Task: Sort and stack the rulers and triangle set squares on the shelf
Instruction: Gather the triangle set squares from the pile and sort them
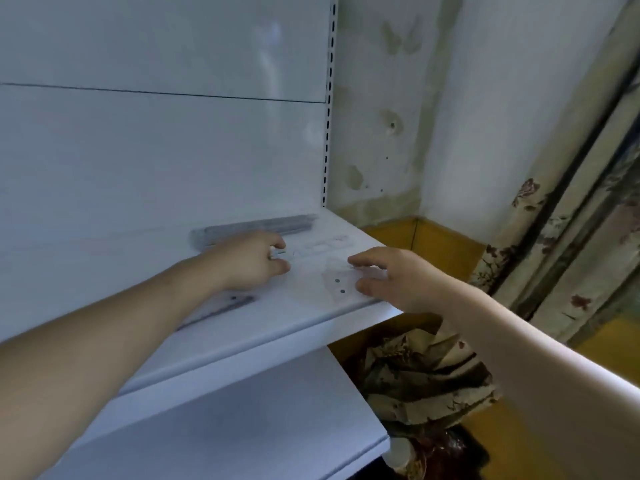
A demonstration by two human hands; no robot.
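We are mid-sort on the shelf (311,323): our left hand (256,261) seems to pinch the end of a clear ruler (322,245) just before the grey ruler stack (256,226), while our right hand (391,278), loosely spread, rests fingertips on a clear set square (337,282) between the hands, which we judge needs sliding onto its own pile next.
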